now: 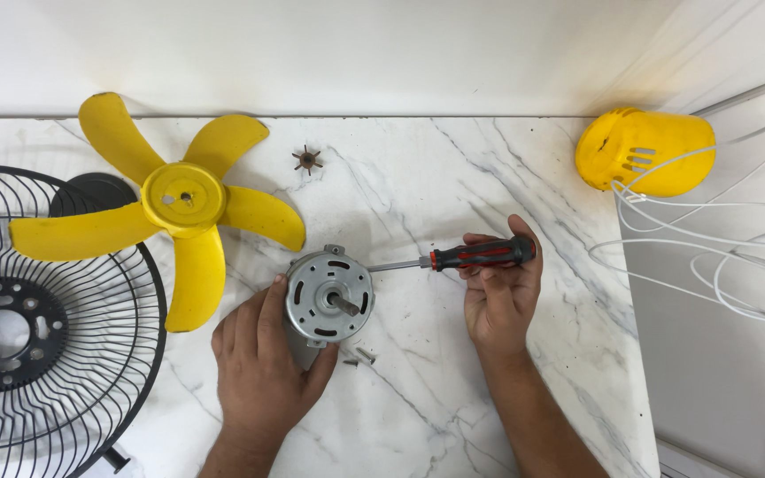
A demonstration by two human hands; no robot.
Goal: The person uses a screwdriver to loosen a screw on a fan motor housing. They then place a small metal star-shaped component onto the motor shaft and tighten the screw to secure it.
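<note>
A view from above shows a white marble surface (453, 177) with grey veins, and two bare hands working near the centre of the frame. The left hand (263, 358), at lower centre, rests on the surface with its fingers curled around the lower left edge of a round silver fan motor (329, 296), steadying it; the motor lies flat with its short shaft pointing up toward the camera. The right hand (498, 288), just right of centre, is closed around the red and black handle of a screwdriver (480, 254), which lies nearly level, its metal shank pointing left and its tip meeting the upper right rim of the motor. Two small loose screws (360, 358) lie on the surface just below the motor, between the two hands. In the upper left of the frame lies a yellow five-bladed fan blade (179, 208), partly overlapping a black wire fan guard (46, 354) that fills the left edge. A small dark star-shaped part (307, 159) sits alone at upper centre, apart from the blade. In the upper right a yellow plastic motor housing (644, 150) lies on its side, with a thin white cord (710, 257) looping from it across the right edge of the frame.
</note>
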